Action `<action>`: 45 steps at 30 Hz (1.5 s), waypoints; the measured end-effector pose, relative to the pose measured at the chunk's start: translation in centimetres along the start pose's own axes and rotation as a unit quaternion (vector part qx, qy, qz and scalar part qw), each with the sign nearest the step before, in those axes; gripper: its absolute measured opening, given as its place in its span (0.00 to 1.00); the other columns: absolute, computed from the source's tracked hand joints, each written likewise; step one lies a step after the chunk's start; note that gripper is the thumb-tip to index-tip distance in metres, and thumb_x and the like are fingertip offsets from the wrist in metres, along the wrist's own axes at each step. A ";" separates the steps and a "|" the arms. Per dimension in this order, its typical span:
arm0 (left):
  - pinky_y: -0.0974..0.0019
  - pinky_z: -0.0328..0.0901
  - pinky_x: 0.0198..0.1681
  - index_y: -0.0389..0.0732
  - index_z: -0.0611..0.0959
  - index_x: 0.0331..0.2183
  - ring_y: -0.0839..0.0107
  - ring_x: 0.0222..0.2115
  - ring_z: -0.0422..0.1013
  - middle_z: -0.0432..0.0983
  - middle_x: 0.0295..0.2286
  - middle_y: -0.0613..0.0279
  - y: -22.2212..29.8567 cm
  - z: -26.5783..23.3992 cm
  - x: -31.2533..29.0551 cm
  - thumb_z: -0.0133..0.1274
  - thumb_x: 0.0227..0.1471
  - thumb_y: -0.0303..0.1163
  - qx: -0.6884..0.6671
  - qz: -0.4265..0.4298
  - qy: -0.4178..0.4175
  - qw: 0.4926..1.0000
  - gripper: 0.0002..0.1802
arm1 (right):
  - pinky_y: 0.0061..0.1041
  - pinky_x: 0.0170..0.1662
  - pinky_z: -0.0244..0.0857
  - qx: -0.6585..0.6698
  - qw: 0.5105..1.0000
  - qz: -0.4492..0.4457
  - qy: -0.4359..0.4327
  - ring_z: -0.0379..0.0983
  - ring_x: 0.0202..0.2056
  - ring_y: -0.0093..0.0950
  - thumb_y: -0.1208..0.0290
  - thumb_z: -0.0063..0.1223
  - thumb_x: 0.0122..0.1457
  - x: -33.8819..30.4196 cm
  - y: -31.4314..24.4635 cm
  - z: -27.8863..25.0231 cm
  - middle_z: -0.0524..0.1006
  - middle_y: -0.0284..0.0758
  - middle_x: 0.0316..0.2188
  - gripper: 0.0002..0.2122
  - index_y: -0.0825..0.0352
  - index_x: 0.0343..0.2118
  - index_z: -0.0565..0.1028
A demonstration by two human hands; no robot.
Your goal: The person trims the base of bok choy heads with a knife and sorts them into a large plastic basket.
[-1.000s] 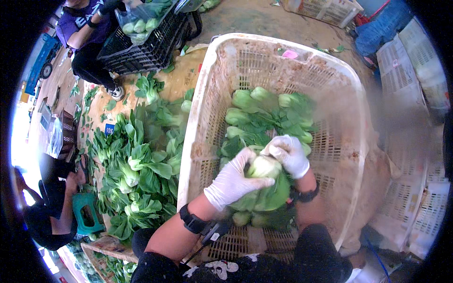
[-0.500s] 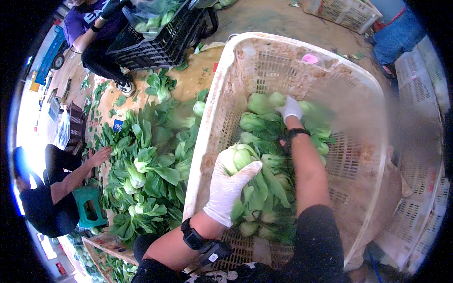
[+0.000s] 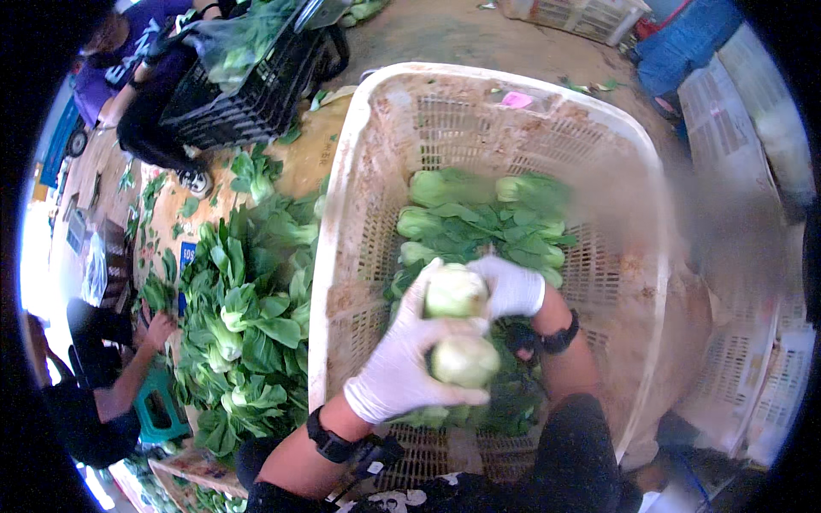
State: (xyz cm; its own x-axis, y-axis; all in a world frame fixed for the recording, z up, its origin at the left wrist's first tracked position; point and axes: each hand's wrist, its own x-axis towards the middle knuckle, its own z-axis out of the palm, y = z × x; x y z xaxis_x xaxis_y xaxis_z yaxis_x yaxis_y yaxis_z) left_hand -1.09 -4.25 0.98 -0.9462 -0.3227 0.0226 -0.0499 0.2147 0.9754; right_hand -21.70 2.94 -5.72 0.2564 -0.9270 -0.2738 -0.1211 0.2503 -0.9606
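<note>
Over the white crate point(image 3: 336, 214), my gloved left hand point(image 3: 389, 363) is closed around a bok choy point(image 3: 466, 361), its pale base turned up. A second bok choy point(image 3: 456, 292) sits just above it, also against my left fingers. My gloved right hand point(image 3: 517, 289) is closed at the right side of this upper one; its fingertips are partly hidden and blurred. Beneath both hands, rows of bok choy point(image 3: 445, 218) lie in the crate, bases toward the sides and leaves meeting in the middle.
Left of the crate is a large heap of loose bok choy point(image 3: 248, 329). A person's hand point(image 3: 160, 329) is at its left edge, near a green stool point(image 3: 160, 410). Another person sits by a black crate point(image 3: 231, 111) at the upper left. White crates point(image 3: 727, 128) stand at the right.
My right hand has drawn back from the crate's far rows to meet my left hand. A second bok choy now shows between my hands. The view has shifted slightly.
</note>
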 end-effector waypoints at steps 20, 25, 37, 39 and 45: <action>0.58 0.61 0.51 0.40 0.70 0.51 0.65 0.45 0.66 0.70 0.46 0.59 -2.9 -26.0 -23.5 0.50 0.52 0.49 -0.123 -0.280 0.454 0.837 0.30 | 0.24 0.48 0.66 0.238 0.783 -0.155 0.553 0.69 0.44 0.25 0.87 0.62 0.39 -3.2 14.2 -6.4 0.71 0.32 0.47 0.33 0.66 0.52 0.66; 0.64 0.55 0.53 0.40 0.58 0.57 0.65 0.51 0.56 0.59 0.51 0.56 -6.1 -22.2 -20.2 0.59 0.45 0.47 0.265 -0.252 0.532 0.764 0.43 | 0.27 0.50 0.67 0.287 0.855 -0.196 0.386 0.70 0.45 0.25 0.86 0.62 0.37 -1.8 6.2 -1.5 0.73 0.32 0.46 0.33 0.66 0.51 0.67; 0.64 0.60 0.51 0.36 0.57 0.58 0.64 0.46 0.65 0.62 0.52 0.50 0.1 -19.4 -14.8 0.48 0.55 0.41 -0.053 -0.200 0.422 0.883 0.35 | 0.19 0.26 0.60 0.361 0.695 -0.075 0.618 0.65 0.22 0.16 0.69 0.49 0.58 0.5 4.6 0.9 0.73 0.24 0.23 0.05 0.61 0.32 0.76; 0.63 0.53 0.56 0.36 0.52 0.60 0.64 0.54 0.57 0.54 0.56 0.51 -3.5 -22.9 -19.4 0.49 0.55 0.36 0.099 -0.282 0.405 0.864 0.37 | 0.17 0.26 0.60 0.401 0.652 -0.054 0.641 0.65 0.22 0.16 0.70 0.52 0.56 -1.0 11.3 -0.9 0.74 0.24 0.24 0.05 0.61 0.35 0.76; 0.59 0.54 0.56 0.41 0.56 0.60 0.60 0.51 0.62 0.65 0.50 0.49 5.2 -6.9 -3.3 0.48 0.51 0.47 0.100 -0.053 0.392 0.913 0.40 | 0.33 0.40 0.67 -0.219 0.786 0.034 0.577 0.74 0.36 0.34 0.67 0.54 0.50 6.4 15.7 -6.9 0.77 0.38 0.37 0.12 0.60 0.39 0.76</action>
State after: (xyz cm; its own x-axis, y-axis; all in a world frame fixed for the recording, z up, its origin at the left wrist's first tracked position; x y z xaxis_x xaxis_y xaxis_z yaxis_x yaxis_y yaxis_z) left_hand 3.97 -8.40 7.44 -0.4164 -0.8954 0.1579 -0.2591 0.2834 0.9233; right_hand -28.58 -0.99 -22.24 -0.7755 -0.6144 0.1453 -0.4797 0.4239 -0.7682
